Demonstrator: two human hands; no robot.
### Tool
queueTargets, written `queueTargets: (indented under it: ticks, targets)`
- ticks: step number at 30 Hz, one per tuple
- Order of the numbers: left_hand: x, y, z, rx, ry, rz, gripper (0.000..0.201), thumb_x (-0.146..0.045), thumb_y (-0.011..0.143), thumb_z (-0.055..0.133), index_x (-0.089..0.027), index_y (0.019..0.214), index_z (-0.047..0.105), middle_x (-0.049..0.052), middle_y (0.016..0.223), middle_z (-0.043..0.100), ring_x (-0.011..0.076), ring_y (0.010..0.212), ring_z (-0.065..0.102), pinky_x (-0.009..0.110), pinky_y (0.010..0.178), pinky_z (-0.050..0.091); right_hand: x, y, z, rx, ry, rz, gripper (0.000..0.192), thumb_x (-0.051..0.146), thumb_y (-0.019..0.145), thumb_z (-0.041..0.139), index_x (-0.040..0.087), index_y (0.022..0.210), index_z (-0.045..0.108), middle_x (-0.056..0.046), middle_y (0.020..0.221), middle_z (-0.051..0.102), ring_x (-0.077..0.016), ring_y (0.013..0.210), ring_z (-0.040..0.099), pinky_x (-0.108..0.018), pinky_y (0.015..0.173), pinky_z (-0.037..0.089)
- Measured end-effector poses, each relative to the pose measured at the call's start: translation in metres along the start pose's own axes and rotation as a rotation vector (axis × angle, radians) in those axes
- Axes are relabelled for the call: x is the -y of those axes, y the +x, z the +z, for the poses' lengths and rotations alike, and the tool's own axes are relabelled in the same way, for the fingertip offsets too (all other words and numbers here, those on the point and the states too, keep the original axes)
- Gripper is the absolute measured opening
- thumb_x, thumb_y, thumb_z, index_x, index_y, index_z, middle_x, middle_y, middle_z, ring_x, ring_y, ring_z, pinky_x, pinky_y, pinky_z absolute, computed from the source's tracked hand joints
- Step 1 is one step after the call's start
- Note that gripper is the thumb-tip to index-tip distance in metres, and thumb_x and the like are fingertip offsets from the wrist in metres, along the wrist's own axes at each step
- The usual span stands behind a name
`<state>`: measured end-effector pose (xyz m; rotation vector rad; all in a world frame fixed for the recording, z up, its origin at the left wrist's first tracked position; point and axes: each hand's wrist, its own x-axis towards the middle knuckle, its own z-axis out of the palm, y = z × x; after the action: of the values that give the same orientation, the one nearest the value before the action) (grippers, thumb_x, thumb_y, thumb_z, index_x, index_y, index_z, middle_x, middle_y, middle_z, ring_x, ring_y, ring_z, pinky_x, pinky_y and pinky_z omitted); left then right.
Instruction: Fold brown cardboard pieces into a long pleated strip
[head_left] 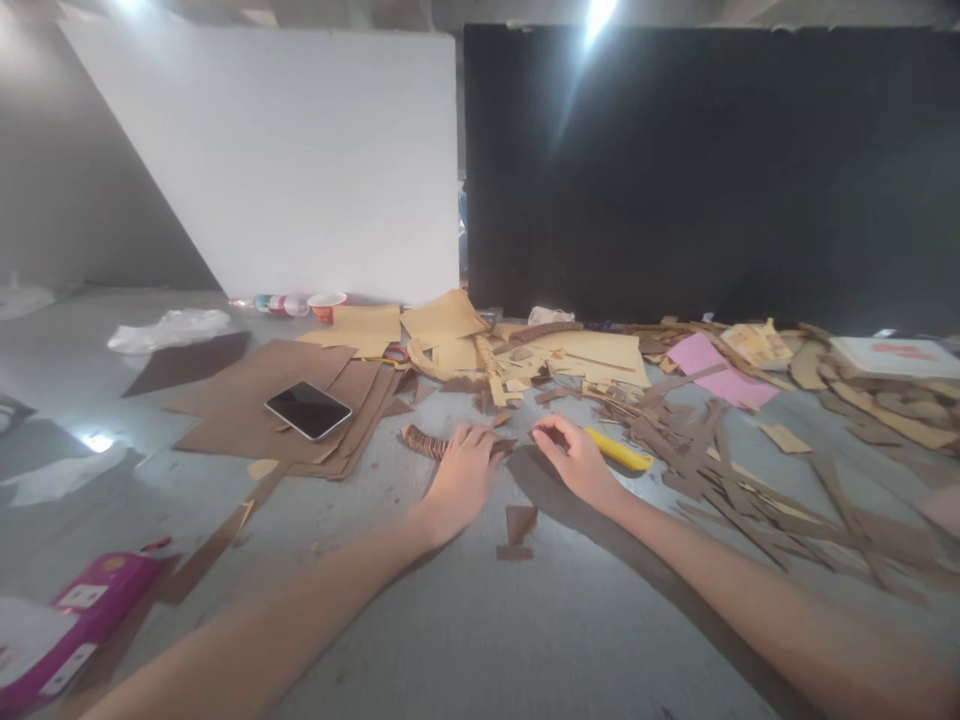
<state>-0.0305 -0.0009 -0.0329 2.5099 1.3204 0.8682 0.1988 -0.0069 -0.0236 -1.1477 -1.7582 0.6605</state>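
Note:
My left hand (465, 468) rests low over the table, its fingers curled down on a ridged brown cardboard piece (424, 442). The ridged end sticks out to the left, and a pointed brown tip shows by the fingertips on the right. Across a small gap, my right hand (574, 458) has its thumb and index finger brought together in a pinch. Anything between those fingertips is too small to make out. Just beyond the right hand lies a yellow-handled tool (619, 450). Small brown cardboard scraps (520, 524) lie nearer to me, between the forearms.
Stacked brown sheets (247, 405) carry a phone (308, 410) at left. Cut cardboard strips (720, 480) spread across the right side. Behind are tan sheets (442, 318), a paper cup (327, 306) and pink paper (720, 370). A magenta case (105, 600) lies front left.

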Motion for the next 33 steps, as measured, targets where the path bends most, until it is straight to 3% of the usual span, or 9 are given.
queueTargets:
  ticks: [7,28,33]
  targets:
    - [-0.0052,0.0013,-0.0052,-0.001,-0.031,-0.024,0.007,-0.015,0.101,0.064,-0.019,0.106,0.068,0.008,0.107,0.073,0.0286,0.104,0.065,0.046,0.092,0.054,0.0002,-0.0016,-0.0002,0.063,0.228,0.132,0.03,0.053,0.104,0.058,0.023,0.102,0.063,-0.004,0.095,0.074,-0.02,0.081,0.069,-0.032,0.078,0.056]
    - [-0.008,0.0013,-0.0069,-0.01,-0.037,0.001,0.008,-0.014,0.101,0.061,-0.02,0.099,0.067,0.006,0.101,0.072,0.027,0.101,0.066,0.041,0.087,0.055,0.0013,-0.0022,-0.0024,0.088,0.087,0.067,0.03,0.052,0.104,0.057,0.023,0.105,0.065,-0.003,0.093,0.071,-0.021,0.084,0.066,-0.032,0.079,0.052]
    - [-0.009,0.0,-0.0056,0.02,-0.114,0.039,0.014,-0.016,0.104,0.058,-0.022,0.113,0.068,0.005,0.108,0.075,0.0245,0.102,0.071,0.039,0.09,0.057,0.0004,-0.0036,-0.0022,0.127,0.148,0.09,0.031,0.053,0.104,0.059,0.023,0.107,0.066,-0.004,0.093,0.074,-0.0211,0.084,0.069,-0.032,0.079,0.054]
